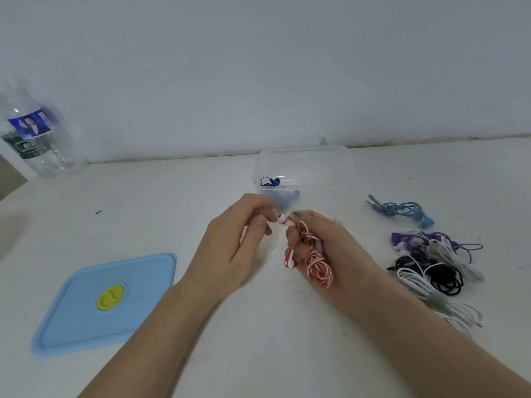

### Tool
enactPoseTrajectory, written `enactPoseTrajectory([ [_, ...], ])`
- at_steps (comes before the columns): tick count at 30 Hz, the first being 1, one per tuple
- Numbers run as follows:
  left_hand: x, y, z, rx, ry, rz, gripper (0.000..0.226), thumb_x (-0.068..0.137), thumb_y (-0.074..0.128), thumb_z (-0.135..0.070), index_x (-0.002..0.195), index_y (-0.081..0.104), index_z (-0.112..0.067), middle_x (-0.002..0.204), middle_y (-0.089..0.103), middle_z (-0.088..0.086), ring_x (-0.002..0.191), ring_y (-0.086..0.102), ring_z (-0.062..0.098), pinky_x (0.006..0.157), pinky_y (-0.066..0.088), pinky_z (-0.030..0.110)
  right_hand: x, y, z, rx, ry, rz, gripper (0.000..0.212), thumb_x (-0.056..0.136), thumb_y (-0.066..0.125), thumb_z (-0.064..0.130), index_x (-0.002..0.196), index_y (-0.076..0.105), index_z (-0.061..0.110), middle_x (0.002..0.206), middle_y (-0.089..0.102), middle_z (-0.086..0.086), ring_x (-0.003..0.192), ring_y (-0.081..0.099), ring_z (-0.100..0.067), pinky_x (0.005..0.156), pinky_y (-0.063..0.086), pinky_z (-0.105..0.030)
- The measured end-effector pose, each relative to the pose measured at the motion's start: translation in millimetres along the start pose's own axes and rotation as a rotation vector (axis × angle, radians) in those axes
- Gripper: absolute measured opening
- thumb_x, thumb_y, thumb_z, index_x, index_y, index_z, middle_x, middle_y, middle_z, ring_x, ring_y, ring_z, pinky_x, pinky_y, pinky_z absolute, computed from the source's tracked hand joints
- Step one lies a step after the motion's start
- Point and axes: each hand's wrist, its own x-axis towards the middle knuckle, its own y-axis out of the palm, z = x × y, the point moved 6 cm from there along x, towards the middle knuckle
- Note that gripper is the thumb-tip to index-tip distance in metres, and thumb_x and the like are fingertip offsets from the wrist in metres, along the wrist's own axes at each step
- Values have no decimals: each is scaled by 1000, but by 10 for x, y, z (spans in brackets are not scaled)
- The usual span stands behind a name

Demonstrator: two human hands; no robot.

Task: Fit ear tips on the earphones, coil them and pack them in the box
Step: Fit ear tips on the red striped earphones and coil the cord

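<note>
Two bare hands of mine meet above a white table (258, 340), in front of a clear plastic box (304, 170). My right hand (330, 248) grips a coiled red-and-white striped earphone cable (317, 265), while my left hand (230, 248) pinches its small white earbud tip (283, 219).

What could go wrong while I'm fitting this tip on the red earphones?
1. The white tip sits between the fingertips of the left hand and the right hand; it could slip and be hard to spot on the pale table.
2. The red coil hangs loosely from the right hand's grip and may unwind.
3. The second earbud dangles free and could snag.
</note>
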Motion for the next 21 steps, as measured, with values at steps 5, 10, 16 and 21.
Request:
enactPoseTrajectory([
  [5,-7,-43,-1,-17,15,-9,17,93,45,-25,103,57,-19,94,65,-10,85,65,19,77,52,38,18,-22,-4,101,29,-25,12,98,48,9,97,60,6,63,59,-6,40,48,-11,45,47,-25],
  [10,-29,82,-46,13,29,180,16,86,61,-36,93,61,-21,82,65,-12,77,64,15,71,53,39,39,-55,22,217,33,-47,12,99,48,11,97,59,6,64,59,-5,41,49,-11,44,47,-22],
  [16,-16,120,11,27,-3,145,6,94,66,-23,90,61,-25,77,63,-15,73,62,6,70,45,17,76,-103,15,235,11,-62,6,95,52,10,94,58,8,68,61,-5,49,54,-13,60,52,-24],
  [21,20,33,27,-77,-60,74,4,94,63,-20,97,62,-22,80,67,-4,77,66,19,74,53,44,51,-99,36,92,-54,-84,11,94,56,7,102,62,11,77,65,-10,48,51,-15,52,45,-24],
])
